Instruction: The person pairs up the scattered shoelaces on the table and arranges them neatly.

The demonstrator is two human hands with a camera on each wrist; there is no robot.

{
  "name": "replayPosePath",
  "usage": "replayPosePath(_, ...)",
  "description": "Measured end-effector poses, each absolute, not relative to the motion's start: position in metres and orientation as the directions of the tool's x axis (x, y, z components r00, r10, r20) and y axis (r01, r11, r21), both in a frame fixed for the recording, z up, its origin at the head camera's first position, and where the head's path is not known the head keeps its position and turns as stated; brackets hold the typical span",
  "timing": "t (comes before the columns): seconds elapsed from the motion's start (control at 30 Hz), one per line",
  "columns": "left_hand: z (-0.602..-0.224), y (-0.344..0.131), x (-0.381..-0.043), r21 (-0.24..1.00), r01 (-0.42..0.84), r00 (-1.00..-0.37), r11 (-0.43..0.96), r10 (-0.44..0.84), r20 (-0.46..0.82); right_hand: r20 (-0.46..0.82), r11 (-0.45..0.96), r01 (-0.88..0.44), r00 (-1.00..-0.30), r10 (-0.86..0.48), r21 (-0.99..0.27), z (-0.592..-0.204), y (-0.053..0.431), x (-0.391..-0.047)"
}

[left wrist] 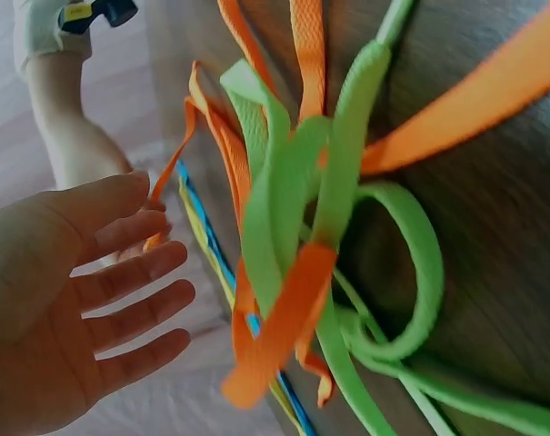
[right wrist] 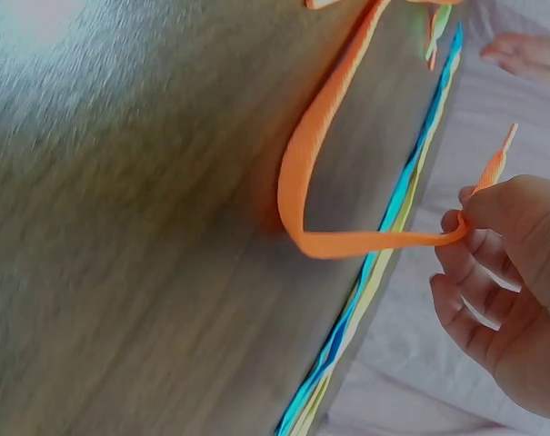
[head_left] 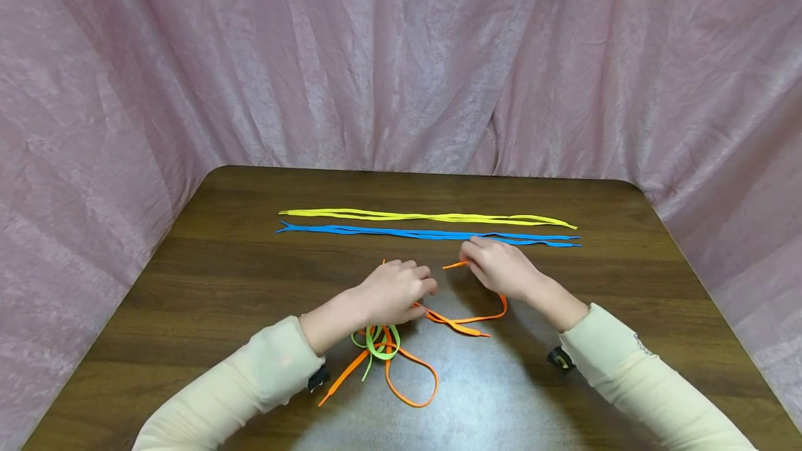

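Note:
My right hand (head_left: 501,266) pinches an orange shoelace (right wrist: 347,243) near its tip between thumb and forefinger, and the lace runs down from there in a bend to the table. My left hand (head_left: 395,291) hovers over a tangle, its fingers spread and slightly bent with nothing between them, as the left wrist view shows. Below it lies a loose heap of green shoelace (left wrist: 275,191) looped together with orange lace. Orange ends and a loop stick out of the heap to the front and right; part of it is hidden under the left hand in the head view.
Behind the hands, blue shoelaces (head_left: 401,232) lie stretched side to side on the brown wooden table (head_left: 207,263). Yellow shoelaces (head_left: 401,216) lie parallel just beyond them. A pink curtain (head_left: 401,61) hangs around the table's back and sides.

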State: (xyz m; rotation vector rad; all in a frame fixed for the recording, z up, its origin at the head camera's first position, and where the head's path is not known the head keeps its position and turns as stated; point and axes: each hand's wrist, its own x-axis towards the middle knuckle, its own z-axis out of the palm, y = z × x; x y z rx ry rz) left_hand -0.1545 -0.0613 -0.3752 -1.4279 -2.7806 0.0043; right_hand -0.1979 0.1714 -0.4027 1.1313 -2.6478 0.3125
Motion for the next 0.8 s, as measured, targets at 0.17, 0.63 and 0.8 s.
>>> replayPosePath(0.17,-0.38,-0.045,-0.155,-0.046,0.826,-0.562,0.561,0.827,-0.001,0.349,0.694,-0.711,-0.682,-0.643,-0.112,-0.401,0.18,-0.199)
replayPosePath(0.63,-0.401,0.004,-0.161,-0.132,0.833,-0.546,0.538,0.837,-0.033,0.352,0.716,-0.682,-0.713,-0.606,-0.15,-0.397,0.193,-0.198)
replayPosePath(0.8,-0.407,0.016,-0.161,-0.162,0.812,-0.578,0.561,0.811,-0.087,0.376,0.714,-0.684,-0.708,-0.598,-0.151,-0.394,0.194,-0.198)
